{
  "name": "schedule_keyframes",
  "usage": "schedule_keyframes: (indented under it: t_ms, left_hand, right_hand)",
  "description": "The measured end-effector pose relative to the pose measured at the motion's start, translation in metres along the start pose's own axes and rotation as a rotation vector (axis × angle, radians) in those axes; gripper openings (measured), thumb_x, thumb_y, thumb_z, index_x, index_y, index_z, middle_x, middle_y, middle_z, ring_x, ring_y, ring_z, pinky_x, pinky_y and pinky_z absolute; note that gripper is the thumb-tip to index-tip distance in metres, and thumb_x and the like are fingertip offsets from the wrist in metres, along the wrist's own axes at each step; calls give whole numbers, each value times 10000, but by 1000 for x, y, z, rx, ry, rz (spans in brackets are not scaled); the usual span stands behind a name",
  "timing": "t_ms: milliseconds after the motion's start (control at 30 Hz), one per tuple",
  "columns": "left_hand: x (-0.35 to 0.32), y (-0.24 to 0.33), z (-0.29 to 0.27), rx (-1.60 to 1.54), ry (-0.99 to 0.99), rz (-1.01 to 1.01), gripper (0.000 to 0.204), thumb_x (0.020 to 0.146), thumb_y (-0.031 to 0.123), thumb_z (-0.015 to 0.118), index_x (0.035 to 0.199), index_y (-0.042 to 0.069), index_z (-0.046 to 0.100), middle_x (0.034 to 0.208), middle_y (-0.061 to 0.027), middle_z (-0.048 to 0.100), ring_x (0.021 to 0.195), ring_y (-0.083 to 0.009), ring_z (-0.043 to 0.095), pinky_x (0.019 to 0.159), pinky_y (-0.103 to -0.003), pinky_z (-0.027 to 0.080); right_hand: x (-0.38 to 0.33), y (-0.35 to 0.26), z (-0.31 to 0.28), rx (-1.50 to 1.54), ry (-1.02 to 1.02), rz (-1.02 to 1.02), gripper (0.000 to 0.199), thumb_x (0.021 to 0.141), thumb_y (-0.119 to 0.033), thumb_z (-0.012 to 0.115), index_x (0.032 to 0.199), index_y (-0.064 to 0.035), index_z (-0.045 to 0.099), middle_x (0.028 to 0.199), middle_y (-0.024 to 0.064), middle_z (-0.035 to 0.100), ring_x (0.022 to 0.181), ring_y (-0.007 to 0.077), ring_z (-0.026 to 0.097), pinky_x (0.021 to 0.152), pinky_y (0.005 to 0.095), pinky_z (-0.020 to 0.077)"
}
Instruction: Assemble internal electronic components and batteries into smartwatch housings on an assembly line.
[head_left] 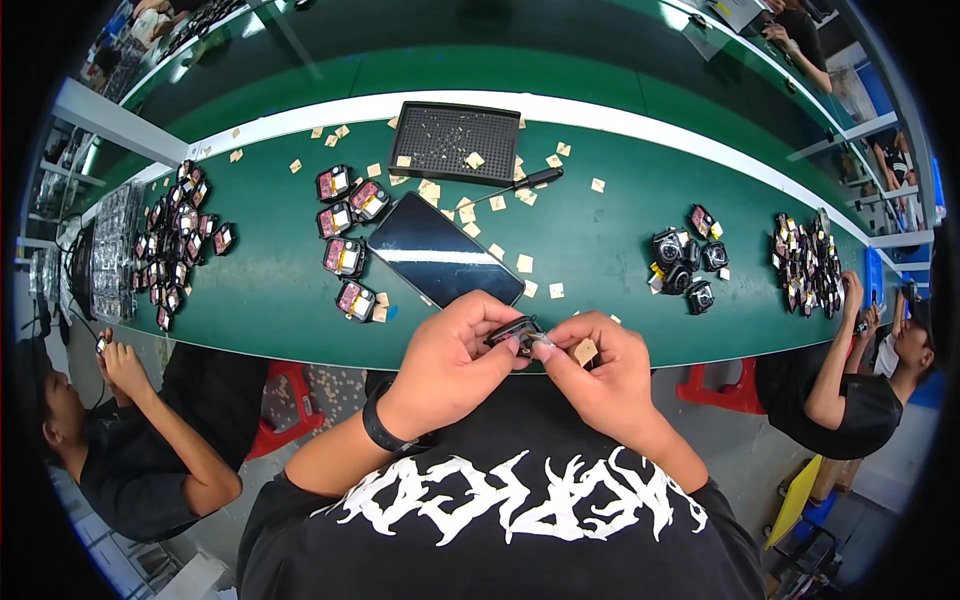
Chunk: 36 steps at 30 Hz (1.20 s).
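My left hand point(455, 355) is closed round a small black watch-like housing point(516, 331), held tilted just over the table's near edge. The thumb and fingertips of my right hand point(603, 372) pinch the housing's right side. A small tan square point(586, 351) sits against the fingers of my right hand; whether it is gripped or stuck there I cannot tell. My fingers hide much of the housing's inside. Just beyond my hands, a dark flat tablet-like panel point(440, 255) lies at a slant on the green table.
Similar open housings point(344, 257) stand left of the panel. Larger piles lie at far left point(180, 235) and far right point(806, 265); a small cluster point(677, 262) sits mid-right. Behind are a black tray point(455, 140), a screwdriver point(540, 179) and scattered tan squares point(525, 263). Co-workers sit on both sides.
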<state>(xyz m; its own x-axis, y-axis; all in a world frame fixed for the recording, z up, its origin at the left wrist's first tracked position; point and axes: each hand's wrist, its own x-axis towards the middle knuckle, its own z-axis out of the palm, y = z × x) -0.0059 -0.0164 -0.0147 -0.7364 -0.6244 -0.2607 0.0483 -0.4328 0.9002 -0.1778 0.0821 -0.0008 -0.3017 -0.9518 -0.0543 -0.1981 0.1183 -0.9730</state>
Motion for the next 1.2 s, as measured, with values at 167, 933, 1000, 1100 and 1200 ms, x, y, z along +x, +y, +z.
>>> schedule_keyframes:
  t_ms: [167, 933, 1000, 1100, 1200]
  left_hand:
    - [1, -5, -4, -73, -12, 4, 189, 992, -60, 564, 1178, -27, 548, 1113, -99, 663, 1039, -161, 686, 903, -316, 609]
    - [-5, -6, -1, -73, -108, 53, 209, 1000, -79, 527, 1208, -58, 528, 1211, -143, 633, 1136, -182, 647, 1000, -355, 566]
    - [-7, -8, -3, -76, -128, 49, 211, 1003, -72, 530, 1213, -57, 528, 1220, -148, 631, 1139, -186, 647, 1002, -357, 564]
    - [-8, -11, -6, -54, -168, 67, 219, 1007, -63, 529, 1226, -54, 527, 1212, -142, 632, 1138, -187, 649, 998, -358, 564]
    - [-8, -12, -5, -59, -185, 102, 245, 1003, -55, 540, 1248, -44, 536, 1208, -127, 630, 1125, -174, 646, 960, -340, 573]
  right_hand:
    - [-1, -1, 1, 21, 6, 9, 102, 913, -50, 744, 913, -5, 653, 576, -58, 540, 509, -14, 437, 467, 216, 315]
    - [-1, 11, 4, 271, 64, 176, 109, 895, -22, 771, 890, 45, 684, 948, 55, 651, 643, 29, 552, 571, 191, 438]
    - [4, 4, 1, 376, 45, 275, 126, 897, -20, 769, 891, 47, 662, 955, 62, 650, 655, 35, 567, 589, 187, 460]
    - [8, -8, 1, 519, 2, 398, 141, 899, -12, 766, 917, 57, 644, 974, 73, 651, 683, 49, 599, 629, 179, 497]
    - [7, -6, 1, 535, -33, 416, 142, 903, -16, 764, 955, 61, 656, 979, 71, 663, 720, 64, 627, 671, 184, 519]
